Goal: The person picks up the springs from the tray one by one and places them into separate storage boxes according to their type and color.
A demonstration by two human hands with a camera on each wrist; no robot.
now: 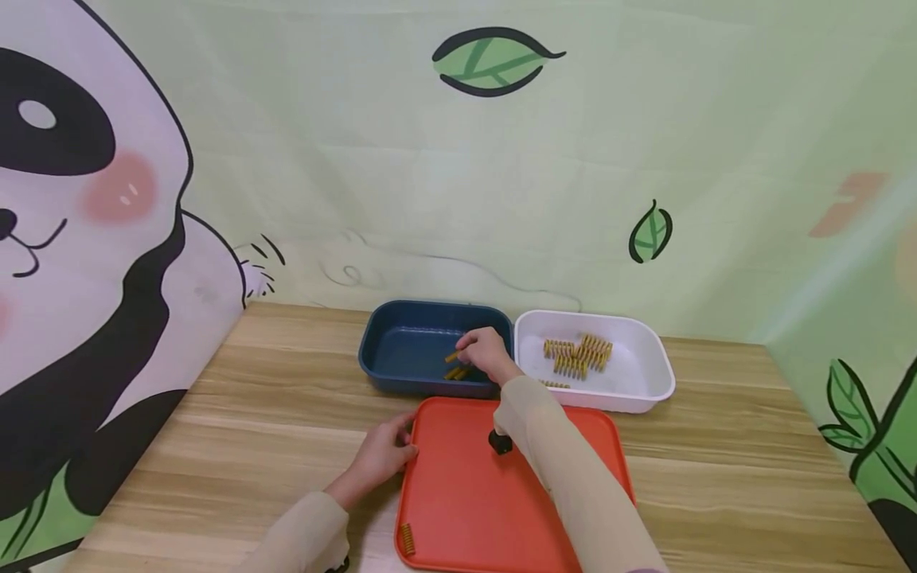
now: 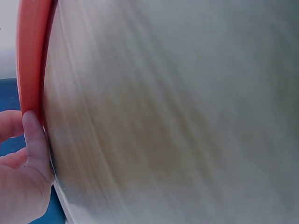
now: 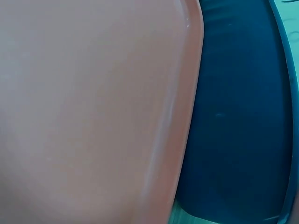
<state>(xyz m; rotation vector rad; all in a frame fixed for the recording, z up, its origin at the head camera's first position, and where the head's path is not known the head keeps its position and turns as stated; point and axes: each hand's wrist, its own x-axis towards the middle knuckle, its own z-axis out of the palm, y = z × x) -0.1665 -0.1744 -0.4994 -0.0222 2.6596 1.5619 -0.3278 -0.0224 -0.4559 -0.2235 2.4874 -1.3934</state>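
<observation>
My right hand (image 1: 487,352) reaches over the right end of a dark blue tray (image 1: 383,382) and pinches a brass-coloured spring (image 1: 452,356) at the fingertips. Just below it, more brass springs (image 1: 456,373) lie in the blue tray, partly hidden by the hand. With thumb and fingers my left hand (image 1: 383,452) holds the left rim of a red tray (image 1: 458,485); the left wrist view shows the thumb (image 2: 35,140) against that rim. One spring (image 1: 407,539) lies in the red tray's near left corner.
A white tray (image 1: 645,374) stands right beside the blue one, with several coiled springs (image 1: 576,356) inside. My right forearm crosses the red tray, and a small black piece (image 1: 500,442) shows at its sleeve. A printed cloth backdrop (image 1: 322,159) rises behind the wooden table (image 1: 286,374).
</observation>
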